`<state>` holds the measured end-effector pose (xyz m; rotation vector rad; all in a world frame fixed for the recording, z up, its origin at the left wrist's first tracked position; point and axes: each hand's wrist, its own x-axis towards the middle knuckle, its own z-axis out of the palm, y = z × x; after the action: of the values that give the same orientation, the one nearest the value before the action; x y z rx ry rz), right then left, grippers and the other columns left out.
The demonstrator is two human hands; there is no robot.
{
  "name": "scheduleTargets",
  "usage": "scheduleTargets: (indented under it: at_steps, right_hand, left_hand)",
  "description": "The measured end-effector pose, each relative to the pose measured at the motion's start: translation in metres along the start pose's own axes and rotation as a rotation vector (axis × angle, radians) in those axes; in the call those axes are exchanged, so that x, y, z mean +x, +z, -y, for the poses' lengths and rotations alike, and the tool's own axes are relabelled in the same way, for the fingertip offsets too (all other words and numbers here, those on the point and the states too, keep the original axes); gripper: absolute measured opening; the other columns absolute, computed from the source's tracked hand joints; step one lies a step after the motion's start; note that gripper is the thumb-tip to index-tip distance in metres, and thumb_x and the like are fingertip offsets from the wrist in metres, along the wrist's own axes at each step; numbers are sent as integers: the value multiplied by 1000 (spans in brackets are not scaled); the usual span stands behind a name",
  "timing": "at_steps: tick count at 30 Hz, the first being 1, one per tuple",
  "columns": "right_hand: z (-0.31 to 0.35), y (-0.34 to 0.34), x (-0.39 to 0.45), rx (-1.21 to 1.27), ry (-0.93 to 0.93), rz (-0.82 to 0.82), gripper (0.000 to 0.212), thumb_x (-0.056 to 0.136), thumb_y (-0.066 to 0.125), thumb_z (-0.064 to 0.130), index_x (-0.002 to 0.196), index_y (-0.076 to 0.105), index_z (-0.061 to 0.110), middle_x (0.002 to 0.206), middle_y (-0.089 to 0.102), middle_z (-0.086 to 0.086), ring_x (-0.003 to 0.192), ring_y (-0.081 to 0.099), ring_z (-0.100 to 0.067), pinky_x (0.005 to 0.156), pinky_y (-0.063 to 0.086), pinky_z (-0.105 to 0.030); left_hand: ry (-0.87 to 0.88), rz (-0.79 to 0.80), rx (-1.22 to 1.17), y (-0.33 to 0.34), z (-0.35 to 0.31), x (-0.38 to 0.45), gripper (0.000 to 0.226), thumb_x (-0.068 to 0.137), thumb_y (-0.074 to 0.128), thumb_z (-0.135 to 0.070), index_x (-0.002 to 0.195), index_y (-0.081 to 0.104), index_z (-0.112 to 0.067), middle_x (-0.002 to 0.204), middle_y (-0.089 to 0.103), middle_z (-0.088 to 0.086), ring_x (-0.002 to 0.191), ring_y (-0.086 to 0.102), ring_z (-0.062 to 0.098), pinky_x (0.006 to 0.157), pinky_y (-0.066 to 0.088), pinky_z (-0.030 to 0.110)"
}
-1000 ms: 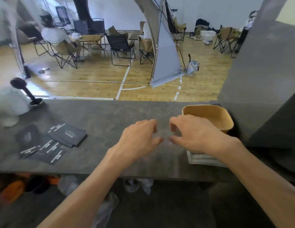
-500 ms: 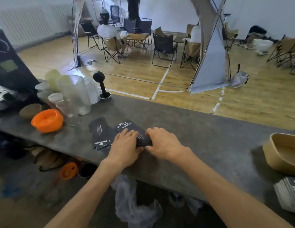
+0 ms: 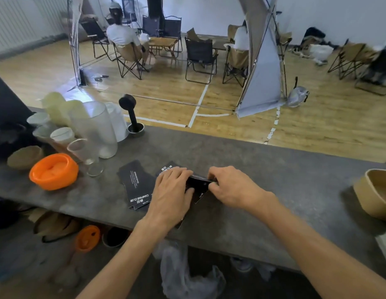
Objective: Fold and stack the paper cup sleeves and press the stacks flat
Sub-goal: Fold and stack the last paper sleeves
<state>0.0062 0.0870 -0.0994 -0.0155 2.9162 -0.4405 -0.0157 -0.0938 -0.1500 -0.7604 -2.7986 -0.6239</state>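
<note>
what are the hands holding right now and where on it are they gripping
A flat black paper cup sleeve. The right hand pinches its right end, lifting it slightly; the left hand presses flat on its left part against the grey counter.

Hands: two, left hand (image 3: 172, 190) and right hand (image 3: 233, 186)
Black sleeves (image 3: 137, 183): at least three
Orange lids (image 3: 53, 171): two
Tan bowls (image 3: 376, 194): two

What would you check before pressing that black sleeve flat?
1. Both hands on the sleeve: ok; left hand lies over it, right hand pinches its edge.
2. Sleeve lying flat: not ok, right edge lifted.
3. Fold lined up: cannot tell, hands cover it.
4. Flat sleeves beside the left hand for stacking: ok.
5. Bare counter around the sleeve: ok.
</note>
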Motion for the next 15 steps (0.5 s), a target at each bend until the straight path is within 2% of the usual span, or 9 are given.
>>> scheduleTargets:
  at_steps: [2, 5, 8, 12, 15]
  right_hand:
    - [-7, -6, -1, -12, 43, -47, 8, 94, 43, 23, 96, 50, 20, 95, 62, -10, 84, 58, -33, 72, 49, -38]
    - [-17, -14, -4, -36, 110, -146, 9, 96, 39, 20, 95, 48, 17, 88, 59, -7, 77, 54, -31, 67, 44, -37]
    - [-29, -20, -8, -125, 173, -213, 10, 95, 43, 22, 99, 50, 17, 95, 62, -5, 83, 55, -29, 67, 39, -35]
    - [-48, -16, -7, -208, 204, -242, 4, 96, 45, 20, 98, 48, 21, 104, 63, -3, 98, 60, -28, 67, 39, -35]
    - [-63, -5, -5, -205, 231, -228, 9, 98, 45, 19, 106, 48, 20, 107, 63, -4, 102, 60, -29, 66, 37, -35]
  left_hand:
    - [6, -58, -8, -3, -2, 11, 33, 87, 64, -20, 120, 61, -21, 123, 60, -6, 123, 49, 18, 105, 36, 36]
    - [-47, -108, -83, -5, -11, 33, 17, 93, 57, -16, 108, 65, -19, 107, 64, -3, 104, 56, 22, 89, 45, 36]
    - [-21, -96, -176, 1, -29, 53, 11, 94, 54, -14, 97, 65, -17, 91, 63, -2, 85, 59, 24, 72, 45, 35]
    - [45, -37, -248, 11, -54, 68, 13, 94, 55, -14, 101, 66, -17, 95, 64, -2, 87, 61, 23, 75, 48, 38]
    - [-2, 13, -274, 11, -54, 70, 26, 93, 59, -21, 119, 60, -20, 112, 61, 0, 104, 59, 21, 88, 48, 39]
